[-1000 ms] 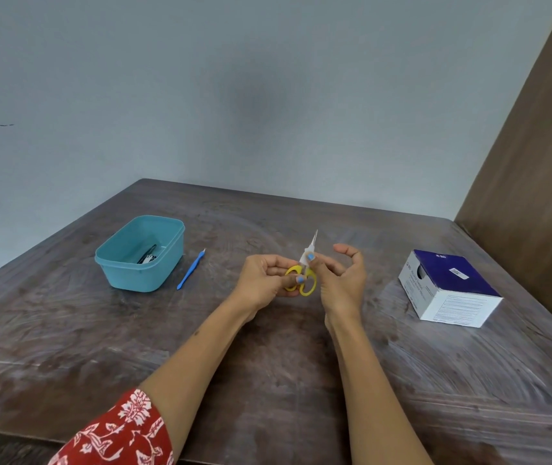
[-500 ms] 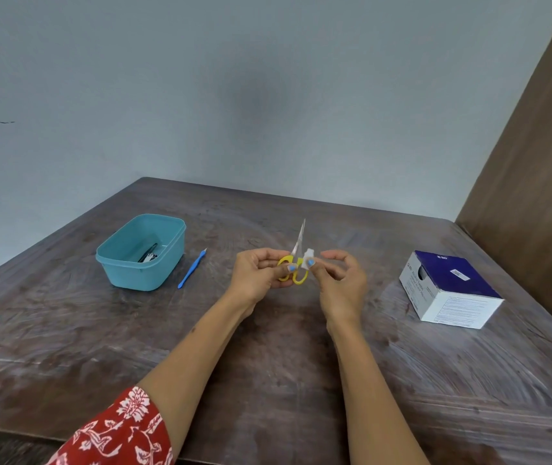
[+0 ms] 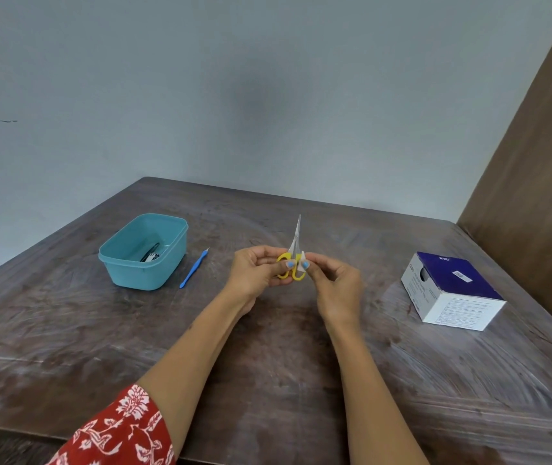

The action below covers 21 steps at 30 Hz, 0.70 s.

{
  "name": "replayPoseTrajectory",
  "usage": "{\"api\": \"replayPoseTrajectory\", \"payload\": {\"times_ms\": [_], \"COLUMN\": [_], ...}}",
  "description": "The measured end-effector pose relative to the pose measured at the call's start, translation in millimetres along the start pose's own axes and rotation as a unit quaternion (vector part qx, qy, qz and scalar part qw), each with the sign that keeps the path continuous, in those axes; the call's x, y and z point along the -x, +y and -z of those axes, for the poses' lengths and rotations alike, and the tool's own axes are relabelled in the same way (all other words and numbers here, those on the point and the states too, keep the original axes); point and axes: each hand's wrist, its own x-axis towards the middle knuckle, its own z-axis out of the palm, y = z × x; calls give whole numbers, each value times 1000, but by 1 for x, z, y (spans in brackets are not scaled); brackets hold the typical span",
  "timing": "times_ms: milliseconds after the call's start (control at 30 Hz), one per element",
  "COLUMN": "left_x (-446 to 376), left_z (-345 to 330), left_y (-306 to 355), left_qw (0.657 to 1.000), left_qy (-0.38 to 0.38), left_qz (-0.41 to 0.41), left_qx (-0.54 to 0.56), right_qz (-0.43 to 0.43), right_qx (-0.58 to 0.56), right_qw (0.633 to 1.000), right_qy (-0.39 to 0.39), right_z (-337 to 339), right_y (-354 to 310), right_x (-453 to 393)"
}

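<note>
Scissors (image 3: pixel 290 266) have bright yellow handles and silvery blades. Tub (image 3: pixel 144 251) is teal, the little tool (image 3: pixel 193 270) beside it plain blue. Box (image 3: pixel 452 290) is dark navy on top with white printed sides. Sleeve (image 3: pixel 117 431) is red with a white floral print, worktop (image 3: pixel 66 330) a streaky dark brown.

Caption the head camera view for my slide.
Left hand holds yellow scissors upright; right hand pinches a white piece on them, over a table with tub and box.

Blue-painted nails (image 3: pixel 305 264) on left hand (image 3: pixel 249 276) and right hand (image 3: pixel 338 290); red white-flowered sleeve (image 3: pixel 117 431).
</note>
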Motion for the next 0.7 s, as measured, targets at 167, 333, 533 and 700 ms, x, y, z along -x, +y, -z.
{"api": "replayPoseTrajectory", "payload": {"times_ms": [167,333,533,700], "left_x": [-2,-1,-1,-1], "left_z": [3,1,1,-2], "left_y": [1,1,2,0], "left_qw": [999,999,995,990], "left_qy": [24,7,30,36], "left_qz": [-5,8,5,31], "left_qx": [25,46,93,136], "right_qz": [-40,-29,-94,-169], "right_qx": [-20,-50,-95,-213], "right_qw": [999,998,991,962], "right_qy": [-16,2,-20,-10], "right_z": [-3,-4,-9,-13], "right_y": [5,5,9,5], "right_x": [0,-2,1,1]}}
